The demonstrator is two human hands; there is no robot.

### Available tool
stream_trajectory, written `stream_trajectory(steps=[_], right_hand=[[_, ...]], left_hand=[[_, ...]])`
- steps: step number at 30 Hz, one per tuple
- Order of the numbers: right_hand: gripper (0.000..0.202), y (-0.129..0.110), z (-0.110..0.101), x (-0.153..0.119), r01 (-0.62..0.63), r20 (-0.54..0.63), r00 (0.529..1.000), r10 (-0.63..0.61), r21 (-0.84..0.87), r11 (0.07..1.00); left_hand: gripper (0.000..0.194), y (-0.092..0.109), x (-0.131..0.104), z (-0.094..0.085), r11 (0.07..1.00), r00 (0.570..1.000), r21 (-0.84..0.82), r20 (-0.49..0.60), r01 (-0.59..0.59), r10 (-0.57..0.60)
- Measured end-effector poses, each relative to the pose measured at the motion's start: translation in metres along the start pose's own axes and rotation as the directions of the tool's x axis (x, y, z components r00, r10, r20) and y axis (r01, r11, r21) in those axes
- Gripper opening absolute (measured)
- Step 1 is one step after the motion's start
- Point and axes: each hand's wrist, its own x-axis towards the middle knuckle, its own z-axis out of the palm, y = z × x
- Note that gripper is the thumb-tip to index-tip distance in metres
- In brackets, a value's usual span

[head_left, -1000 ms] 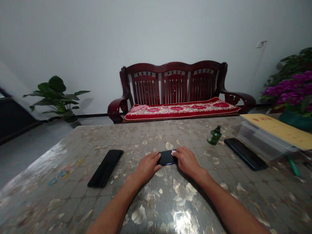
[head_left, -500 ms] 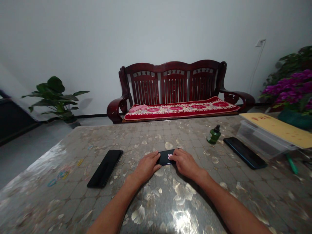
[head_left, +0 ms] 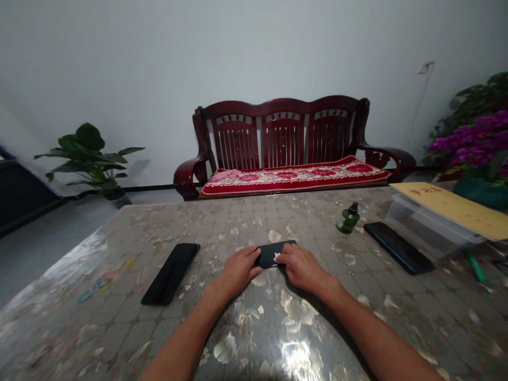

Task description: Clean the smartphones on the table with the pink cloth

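Observation:
A dark smartphone (head_left: 268, 255) lies flat and crosswise on the patterned tabletop, between my two hands. My left hand (head_left: 241, 269) grips its left end, thumb at the near edge and fingers at the far one. Over the phone's right part, my right hand (head_left: 298, 263) is closed on a small pink cloth (head_left: 277, 257) that touches the screen. Only a corner of the cloth shows; the fingers hide the rest. Left of my hands lies a second black smartphone (head_left: 171, 274), and a third smartphone (head_left: 398, 247) rests to the right.
A green spray bottle (head_left: 348, 218) stands right of my hands. Beyond it are a clear plastic box (head_left: 432, 225) with a yellow sheet (head_left: 456, 207) on top and a green-handled tool (head_left: 475, 266). Coloured bands (head_left: 95, 286) lie far left. A wooden bench (head_left: 281, 137) stands behind the table.
My right hand has shifted slightly toward me with the cloth, uncovering the phone's far right corner. My left hand stays at the phone's left end.

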Motion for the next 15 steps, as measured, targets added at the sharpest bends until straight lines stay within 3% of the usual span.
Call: stream_trajectory(steps=[6,8,12,15], right_hand=[[0.037,0.013,0.001,0.003,-0.182,-0.079,0.981,0.179,-0.025,0.983],[0.035,0.012,0.004,0.003,-0.132,-0.094,0.987,0.13,-0.013,0.991],[0.03,-0.001,0.012,0.002,0.109,-0.084,0.991,-0.106,0.037,0.993],[0.03,0.0,0.011,0.003,0.108,-0.087,0.991,-0.105,0.039,0.993]], left_hand=[[0.051,-0.001,0.001,0.001,1.0,1.0,-0.012,-0.015,0.0,0.0],[0.05,-0.001,0.001,0.002,1.0,1.0,-0.007,-0.025,-0.002,0.002],[0.048,-0.002,0.001,0.002,1.0,0.999,-0.001,-0.035,-0.011,0.011],[0.048,-0.001,0.001,0.002,1.0,0.999,-0.003,-0.035,-0.008,0.008]])
